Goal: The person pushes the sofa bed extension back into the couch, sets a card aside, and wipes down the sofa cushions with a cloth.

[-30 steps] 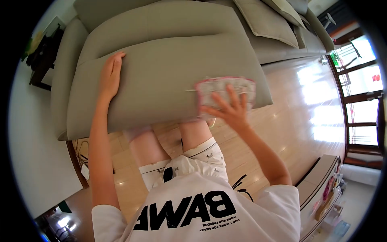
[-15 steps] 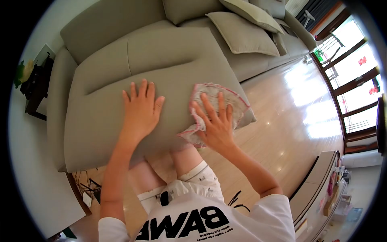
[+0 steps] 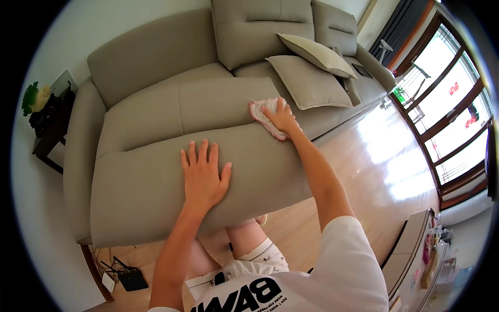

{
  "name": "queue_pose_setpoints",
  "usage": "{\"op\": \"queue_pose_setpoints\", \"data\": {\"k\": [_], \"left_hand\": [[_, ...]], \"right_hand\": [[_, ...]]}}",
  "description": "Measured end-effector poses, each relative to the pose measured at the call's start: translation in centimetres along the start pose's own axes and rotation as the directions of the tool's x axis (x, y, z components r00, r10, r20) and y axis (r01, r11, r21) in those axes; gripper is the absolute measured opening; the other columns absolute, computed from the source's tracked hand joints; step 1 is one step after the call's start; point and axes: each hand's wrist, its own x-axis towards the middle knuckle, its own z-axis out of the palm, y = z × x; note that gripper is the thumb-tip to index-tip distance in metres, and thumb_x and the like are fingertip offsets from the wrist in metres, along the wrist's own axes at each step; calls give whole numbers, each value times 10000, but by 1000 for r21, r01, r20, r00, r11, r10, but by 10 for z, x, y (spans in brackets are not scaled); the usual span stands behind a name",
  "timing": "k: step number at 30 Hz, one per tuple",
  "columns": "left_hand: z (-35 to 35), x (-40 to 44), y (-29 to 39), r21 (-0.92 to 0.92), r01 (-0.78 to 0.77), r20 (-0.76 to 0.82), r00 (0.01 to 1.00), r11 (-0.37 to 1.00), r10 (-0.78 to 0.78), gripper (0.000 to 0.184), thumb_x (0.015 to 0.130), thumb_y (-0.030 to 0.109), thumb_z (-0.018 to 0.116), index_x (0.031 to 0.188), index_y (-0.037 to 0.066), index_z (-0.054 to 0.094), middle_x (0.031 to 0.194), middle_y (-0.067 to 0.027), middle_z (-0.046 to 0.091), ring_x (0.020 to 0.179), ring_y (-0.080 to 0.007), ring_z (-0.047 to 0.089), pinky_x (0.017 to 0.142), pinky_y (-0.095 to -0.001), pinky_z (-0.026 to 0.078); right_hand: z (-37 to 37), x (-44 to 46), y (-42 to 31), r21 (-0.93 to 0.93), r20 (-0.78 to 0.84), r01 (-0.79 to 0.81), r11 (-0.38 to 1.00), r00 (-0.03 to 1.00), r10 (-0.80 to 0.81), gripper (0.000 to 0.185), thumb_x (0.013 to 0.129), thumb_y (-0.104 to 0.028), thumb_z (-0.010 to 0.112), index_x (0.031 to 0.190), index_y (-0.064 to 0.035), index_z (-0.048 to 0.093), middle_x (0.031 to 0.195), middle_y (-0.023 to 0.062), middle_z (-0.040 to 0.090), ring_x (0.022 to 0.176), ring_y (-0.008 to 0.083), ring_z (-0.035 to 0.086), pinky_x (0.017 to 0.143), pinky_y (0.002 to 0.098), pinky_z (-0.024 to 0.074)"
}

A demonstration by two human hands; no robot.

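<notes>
My left hand [image 3: 204,179] lies flat on the front part of the grey-beige sofa [image 3: 140,190], its fingers spread and nothing under the palm that I can see. Farther out, at the right edge of the same long seat section, my right hand [image 3: 282,118] presses down on a whitish cleaning cloth [image 3: 265,115] with a pink-red border. The fingers of that hand are bent over the cloth, which is bunched beneath them. Part of the cloth is hidden by the hand.
Two cushions [image 3: 309,83] lie on the seat beyond my right hand. A dark side table [image 3: 54,130] holds a plant-like ornament at the left. On the floor below are a black router [image 3: 132,279] and cables. A low cabinet [image 3: 408,249] stands at the right.
My right hand has moved the cloth away from me, from the front right corner along the seat's right edge, and its spread fingers have bunched. My left hand stays flat on the seat. The view has shifted.
</notes>
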Motion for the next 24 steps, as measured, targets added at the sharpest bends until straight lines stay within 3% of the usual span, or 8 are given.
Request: {"op": "queue_pose_setpoints", "data": {"k": [3, 7, 9, 12, 16, 20, 24], "left_hand": [[-2, -10, -2, -40, -30, -9, 1000, 999, 30, 553, 968, 381, 537, 1396, 31, 517, 1480, -210, 446, 1409, -459, 328, 1190, -603, 171], [-12, -19, -7, -53, -74, 25, 997, 996, 75, 553, 970, 375, 535, 1427, 64, 508, 1496, -208, 435, 1414, -464, 320, 1195, -601, 167], [-11, -22, -5, -37, -79, 49, 995, 996, 81, 552, 972, 373, 533, 1435, 73, 506, 1500, -208, 431, 1414, -467, 319, 1195, -601, 167], [-11, -20, -3, -6, -89, 59, 994, 996, 89, 546, 973, 367, 532, 1433, 76, 510, 1503, -208, 429, 1413, -467, 321, 1196, -601, 167], [-9, -13, -1, 13, -80, 47, 996, 997, 79, 532, 962, 351, 544, 1418, 77, 528, 1500, -207, 434, 1409, -465, 329, 1195, -596, 175], [-4, -9, 0, -9, -69, 10, 998, 998, 69, 521, 944, 346, 571, 1393, 83, 556, 1489, -202, 450, 1403, -455, 346, 1192, -587, 190], [-4, -7, -4, -30, -78, -7, 997, 997, 77, 511, 930, 351, 596, 1375, 99, 577, 1474, -194, 472, 1399, -441, 363, 1185, -585, 208]], "right_hand": [[4, -43, 38, 33, 7, 117, 993, 993, -118, 982, 866, -773, 488, 1597, -191, 186, 1622, 265, 188, 1422, 555, 275, 1123, 613, 314], [-27, -176, 79, 61, 53, 247, 967, 967, -250, 893, 933, -573, 576, 1588, -101, 195, 1613, 288, 186, 1458, 487, 250, 1154, 543, 299], [-31, -231, 99, 47, 32, 251, 967, 967, -252, 920, 931, -575, 577, 1596, -91, 167, 1614, 286, 187, 1461, 475, 254, 1167, 523, 277], [-49, -270, 77, 26, 60, 122, 992, 991, -123, 920, 935, -593, 556, 1600, -96, 160, 1615, 281, 190, 1458, 483, 256, 1171, 515, 267], [-38, -217, 66, 49, 31, 69, 996, 997, -71, 951, 923, -653, 524, 1598, -89, 163, 1612, 286, 200, 1441, 506, 275, 1166, 516, 278], [-16, -99, 64, 123, 106, 2, 992, 994, -15, 1016, 891, -728, 500, 1592, -69, 176, 1594, 292, 249, 1444, 468, 309, 1167, 502, 292], [27, 2, 112, 452, 134, 1, 892, 988, -69, 1134, 848, -813, 476, 1574, 8, 183, 1567, 263, 340, 1445, 374, 355, 1175, 434, 291]]}}
